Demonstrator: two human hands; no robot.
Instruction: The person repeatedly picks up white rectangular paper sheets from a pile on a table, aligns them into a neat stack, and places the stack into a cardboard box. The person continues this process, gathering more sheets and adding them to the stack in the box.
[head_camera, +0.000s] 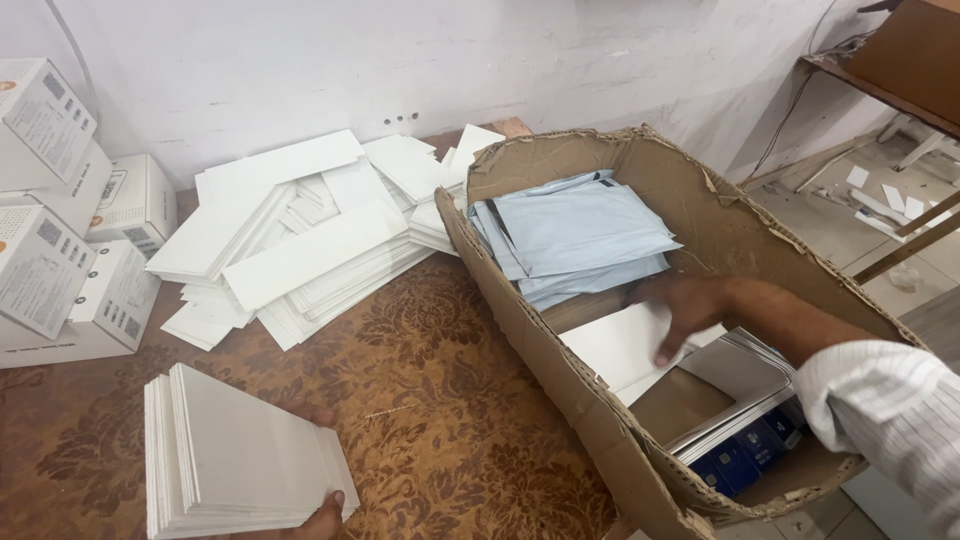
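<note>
Right hand (690, 310) reaches into torn cardboard box (600, 420), fingers spread flat on white card (625, 350) lying in box beside pale blue envelopes (575, 235).

Left hand (325, 515) supports stack of white cards (235, 465) from below, low over patterned bench (440, 400); fingers mostly hidden, grip unclear.

Judgement: slide fingertips under card edge, lift level, keep stack edges squared.

Loose card pile (300, 240) near wall; white cartons (60, 210) at left.

The flat rectangular card sheets (300, 230) are plain white; the floor covering (440, 400) is rusty brown with a darker floral damask pattern. The torn corrugated cardboard box (545, 340) is tan, holding pale blue plastic mailer bags (580, 235) and dark blue packets (745, 460). The shirt sleeve (890, 420) is white with fine stripes.
</note>
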